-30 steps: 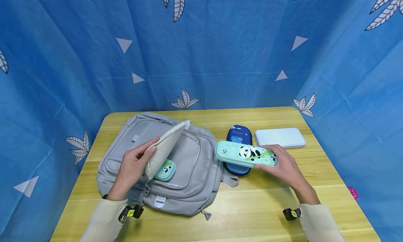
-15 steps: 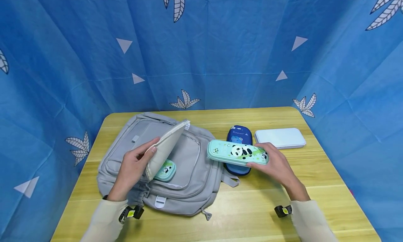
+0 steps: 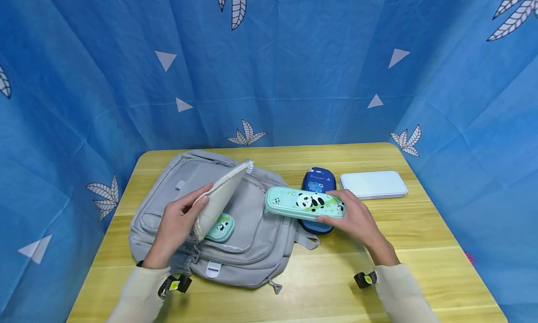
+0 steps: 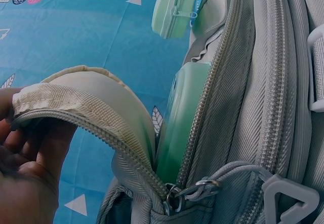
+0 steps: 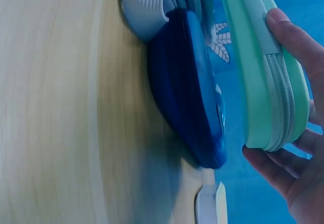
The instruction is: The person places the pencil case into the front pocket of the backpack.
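Note:
A grey backpack (image 3: 269,229) lies on the table, its front pocket unzipped. My left hand (image 3: 174,225) pinches the edge of the pocket's cream-lined flap (image 3: 222,197) and holds it raised. Inside the pocket sits a small mint-green panda case (image 3: 221,228); the left wrist view shows this green case (image 4: 182,117) behind the zipper teeth. My right hand (image 3: 353,218) grips the right end of a long mint-green panda pencil case (image 3: 304,204), thumb on one side and fingers on the other. The pencil case's left end overlaps the backpack's right side in the head view.
Partly behind the held pencil case, a dark blue dinosaur case (image 3: 318,179) lies on the wooden table (image 3: 328,285). To its right is a white case (image 3: 373,184). A backpack strap (image 3: 307,239) sticks out towards the blue case. Blue curtain (image 3: 273,70) surrounds the table.
My right hand has carried the panda pencil case leftward, from over the blue case to the backpack's right side. The left hand and the flap have stayed in place.

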Available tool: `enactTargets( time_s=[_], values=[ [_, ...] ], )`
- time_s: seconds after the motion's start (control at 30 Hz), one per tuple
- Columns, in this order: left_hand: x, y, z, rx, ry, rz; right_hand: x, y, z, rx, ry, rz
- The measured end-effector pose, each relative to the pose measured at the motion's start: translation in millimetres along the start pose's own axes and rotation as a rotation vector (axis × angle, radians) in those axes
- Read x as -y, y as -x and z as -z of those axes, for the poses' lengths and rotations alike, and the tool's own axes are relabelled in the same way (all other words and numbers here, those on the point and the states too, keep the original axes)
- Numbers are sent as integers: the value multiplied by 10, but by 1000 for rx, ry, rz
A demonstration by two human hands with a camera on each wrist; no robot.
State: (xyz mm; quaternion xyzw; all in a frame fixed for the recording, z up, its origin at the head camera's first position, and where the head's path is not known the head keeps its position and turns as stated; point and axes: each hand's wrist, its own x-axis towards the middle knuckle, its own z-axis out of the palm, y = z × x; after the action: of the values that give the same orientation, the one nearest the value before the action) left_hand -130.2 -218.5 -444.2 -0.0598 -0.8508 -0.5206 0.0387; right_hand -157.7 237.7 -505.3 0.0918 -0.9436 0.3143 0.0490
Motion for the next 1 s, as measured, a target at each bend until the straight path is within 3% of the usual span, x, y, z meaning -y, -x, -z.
enactTargets(
  time_s=[1.0],
  values=[
    [2,-11,1,0,14,-13,333,-139,-283,29,-8,32]
  ],
)
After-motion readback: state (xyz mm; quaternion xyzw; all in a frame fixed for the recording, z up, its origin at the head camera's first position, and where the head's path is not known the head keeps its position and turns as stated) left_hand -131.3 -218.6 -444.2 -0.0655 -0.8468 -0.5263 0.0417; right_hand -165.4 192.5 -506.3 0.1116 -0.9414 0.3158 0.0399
